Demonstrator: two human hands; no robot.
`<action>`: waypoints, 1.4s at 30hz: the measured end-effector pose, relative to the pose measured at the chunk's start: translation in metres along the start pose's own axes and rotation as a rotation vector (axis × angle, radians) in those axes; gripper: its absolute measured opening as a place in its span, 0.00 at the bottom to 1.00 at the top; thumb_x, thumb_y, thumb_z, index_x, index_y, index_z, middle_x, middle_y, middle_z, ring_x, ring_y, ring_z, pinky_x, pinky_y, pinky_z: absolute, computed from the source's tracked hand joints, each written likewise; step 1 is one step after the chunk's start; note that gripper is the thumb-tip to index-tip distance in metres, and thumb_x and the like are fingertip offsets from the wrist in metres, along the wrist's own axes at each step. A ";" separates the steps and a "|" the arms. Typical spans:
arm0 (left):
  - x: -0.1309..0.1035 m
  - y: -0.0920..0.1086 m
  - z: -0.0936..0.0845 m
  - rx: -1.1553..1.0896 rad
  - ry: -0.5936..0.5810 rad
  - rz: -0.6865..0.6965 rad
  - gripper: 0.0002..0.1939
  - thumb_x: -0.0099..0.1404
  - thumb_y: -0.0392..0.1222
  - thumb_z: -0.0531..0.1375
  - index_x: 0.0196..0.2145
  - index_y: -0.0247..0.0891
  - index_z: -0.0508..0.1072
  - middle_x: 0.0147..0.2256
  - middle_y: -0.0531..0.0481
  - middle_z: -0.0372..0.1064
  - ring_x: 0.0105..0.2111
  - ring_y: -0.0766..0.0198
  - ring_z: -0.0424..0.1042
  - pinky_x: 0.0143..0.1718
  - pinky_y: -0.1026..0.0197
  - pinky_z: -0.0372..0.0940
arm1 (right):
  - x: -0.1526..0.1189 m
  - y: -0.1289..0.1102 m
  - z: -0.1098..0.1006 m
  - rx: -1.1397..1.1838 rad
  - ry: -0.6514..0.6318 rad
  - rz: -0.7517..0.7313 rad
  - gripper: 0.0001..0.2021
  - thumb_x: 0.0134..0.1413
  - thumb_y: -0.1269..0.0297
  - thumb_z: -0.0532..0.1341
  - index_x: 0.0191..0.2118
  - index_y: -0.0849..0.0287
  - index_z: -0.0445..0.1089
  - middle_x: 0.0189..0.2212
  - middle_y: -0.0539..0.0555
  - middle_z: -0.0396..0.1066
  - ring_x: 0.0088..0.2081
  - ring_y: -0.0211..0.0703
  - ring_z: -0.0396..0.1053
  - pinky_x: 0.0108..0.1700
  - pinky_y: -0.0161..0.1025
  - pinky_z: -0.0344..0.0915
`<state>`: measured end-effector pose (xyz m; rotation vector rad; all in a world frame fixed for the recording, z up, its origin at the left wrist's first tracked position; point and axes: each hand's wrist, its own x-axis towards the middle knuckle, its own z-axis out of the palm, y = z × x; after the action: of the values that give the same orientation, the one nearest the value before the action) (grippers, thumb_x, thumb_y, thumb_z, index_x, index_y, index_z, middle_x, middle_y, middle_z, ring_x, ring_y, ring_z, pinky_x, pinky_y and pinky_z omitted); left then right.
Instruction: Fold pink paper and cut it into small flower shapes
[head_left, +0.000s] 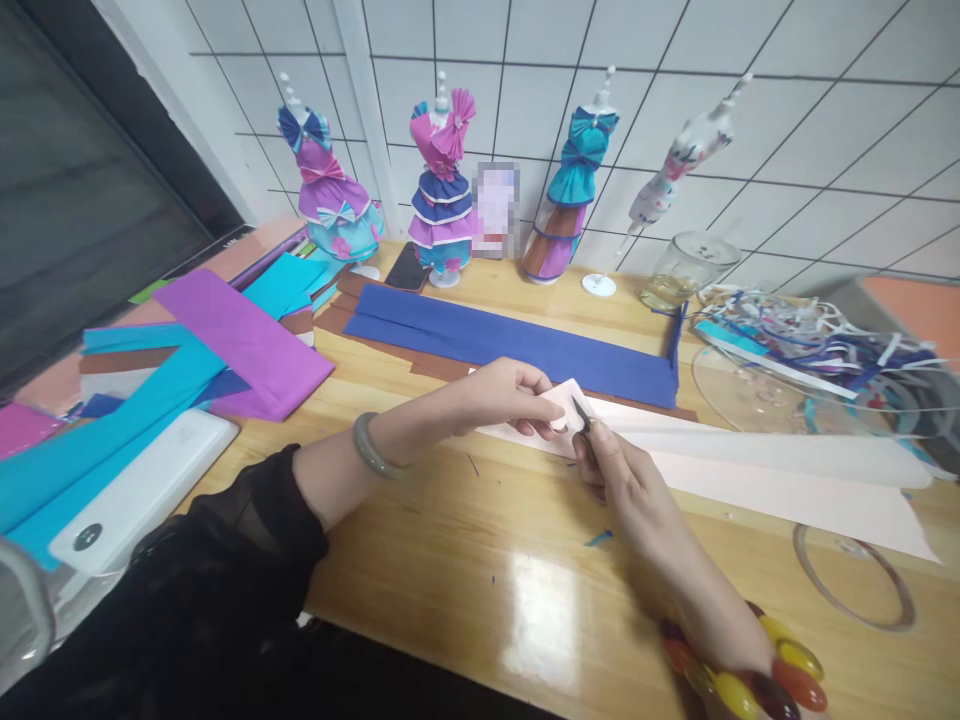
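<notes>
You've got one cam on your head, looking forward and down at the tabletop [435, 570]. It's pretty close in, so your left hand [514, 395] and right hand [619, 465] land around mid-frame, with the tiled wall [544, 35] up top.

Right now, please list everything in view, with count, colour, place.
Wall: 1, white, behind
Panel: 1, dark, left
Table: 1, yellowish, beneath
Dressed mannequins: 3, multicoloured, along wall
Bare mannequin: 1, whitish, along wall
Phone: 1, black, near wall
Glass: 1, clear, near wall
Scraps: uncounted, mixed, right
Sheet pile: 1, mixed, left
Device: 1, white, left
Strip: 1, blue, over brown sheets
Long sheets: uncounted, pinkish, right
Ring: 1, clear, right
Folded piece: 1, pinkish, left hand
Pointed tool: 1, dark, right hand
Bangle: 1, greyish, left wrist
Bracelet: 1, multicoloured, right wrist
Sleeve: 1, black, lower left
Hands: 2, ungloved, centre
</notes>
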<state>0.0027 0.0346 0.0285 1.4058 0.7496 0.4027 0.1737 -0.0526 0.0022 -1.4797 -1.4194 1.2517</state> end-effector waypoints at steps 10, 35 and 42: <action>-0.002 0.000 -0.001 0.037 -0.027 0.030 0.12 0.53 0.46 0.61 0.30 0.34 0.70 0.33 0.46 0.70 0.35 0.66 0.70 0.35 0.64 0.65 | 0.000 -0.002 0.000 0.075 -0.030 0.052 0.21 0.60 0.46 0.44 0.26 0.58 0.56 0.17 0.44 0.44 0.19 0.33 0.43 0.20 0.33 0.43; -0.003 -0.001 0.005 0.016 0.024 0.035 0.15 0.52 0.50 0.60 0.23 0.33 0.68 0.24 0.53 0.60 0.27 0.70 0.62 0.31 0.65 0.62 | -0.003 -0.011 0.002 0.096 -0.049 0.100 0.25 0.57 0.42 0.44 0.20 0.57 0.55 0.15 0.44 0.43 0.16 0.33 0.43 0.19 0.34 0.44; 0.000 -0.006 0.008 0.045 0.046 0.033 0.14 0.53 0.48 0.60 0.29 0.33 0.72 0.26 0.51 0.65 0.28 0.70 0.63 0.30 0.66 0.61 | -0.002 -0.009 0.003 0.126 -0.062 0.100 0.25 0.57 0.42 0.44 0.19 0.57 0.54 0.15 0.44 0.43 0.16 0.33 0.43 0.19 0.34 0.44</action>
<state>0.0072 0.0273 0.0231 1.4564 0.7780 0.4475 0.1682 -0.0533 0.0099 -1.4520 -1.2947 1.4329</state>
